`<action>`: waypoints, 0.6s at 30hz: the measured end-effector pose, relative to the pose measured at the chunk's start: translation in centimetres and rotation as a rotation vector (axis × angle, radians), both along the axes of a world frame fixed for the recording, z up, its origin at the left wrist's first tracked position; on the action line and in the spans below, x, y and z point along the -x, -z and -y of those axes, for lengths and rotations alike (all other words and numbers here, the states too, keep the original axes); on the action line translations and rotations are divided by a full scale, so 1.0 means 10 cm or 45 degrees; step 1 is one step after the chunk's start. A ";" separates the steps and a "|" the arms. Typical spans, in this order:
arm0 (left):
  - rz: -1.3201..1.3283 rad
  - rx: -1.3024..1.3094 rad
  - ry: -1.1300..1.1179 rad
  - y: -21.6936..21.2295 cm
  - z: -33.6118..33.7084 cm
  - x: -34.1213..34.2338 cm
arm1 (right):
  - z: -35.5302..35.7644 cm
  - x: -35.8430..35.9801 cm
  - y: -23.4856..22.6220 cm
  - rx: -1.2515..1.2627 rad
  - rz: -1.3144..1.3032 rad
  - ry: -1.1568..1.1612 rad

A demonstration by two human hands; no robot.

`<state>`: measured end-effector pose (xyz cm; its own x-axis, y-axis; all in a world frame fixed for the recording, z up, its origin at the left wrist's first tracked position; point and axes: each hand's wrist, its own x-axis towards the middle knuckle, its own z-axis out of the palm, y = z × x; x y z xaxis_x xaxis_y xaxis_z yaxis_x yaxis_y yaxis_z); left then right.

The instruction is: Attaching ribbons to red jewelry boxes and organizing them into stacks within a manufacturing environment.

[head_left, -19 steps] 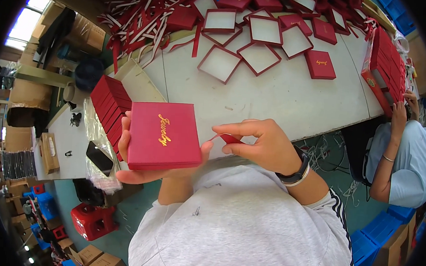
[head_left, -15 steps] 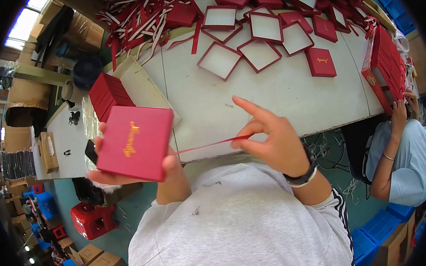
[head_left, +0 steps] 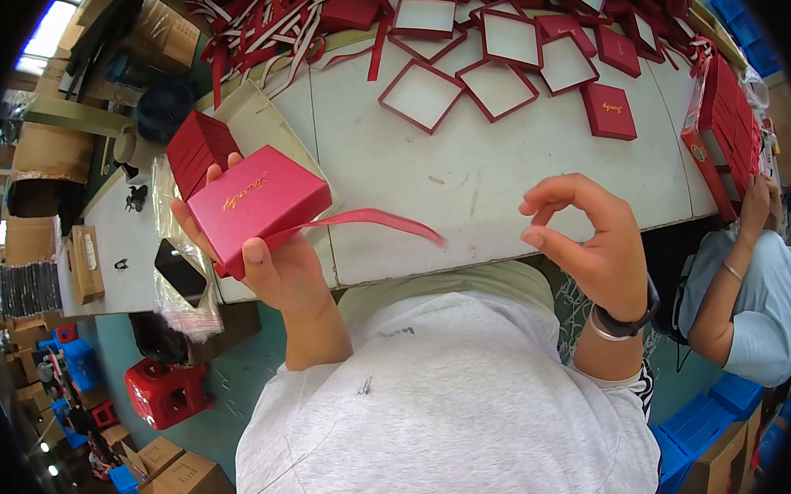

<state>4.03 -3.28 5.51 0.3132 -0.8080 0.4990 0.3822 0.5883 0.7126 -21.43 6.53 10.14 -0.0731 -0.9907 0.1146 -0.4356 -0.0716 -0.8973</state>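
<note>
Gripping a square, dark-red cardboard box (head_left: 258,198) with gold lettering, the left hand (head_left: 287,278) is now tilting it above a white tabletop (head_left: 409,180). A shiny red ribbon (head_left: 370,216) is trailing loose beside it; the right hand (head_left: 605,251), pinching that ribbon earlier, is hovering clear, thumb and fingertips parted.

Through my camera I see a white table (head_left: 399,184) bearing open boxes (head_left: 421,96), a closed red box (head_left: 609,112), ribbons (head_left: 263,35) and a tray (head_left: 272,123).
</note>
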 end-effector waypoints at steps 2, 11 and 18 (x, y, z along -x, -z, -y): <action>0.007 -0.027 0.050 0.03 0.00 -0.03 | 0.07 -0.02 0.10 0.005 0.174 -0.093; 0.504 0.112 -0.241 -0.17 -0.06 0.02 | 0.21 -1.06 0.54 0.344 0.377 -0.221; 0.553 0.052 -0.396 -0.23 -0.12 -0.08 | 0.38 -1.13 0.64 0.376 0.094 -0.099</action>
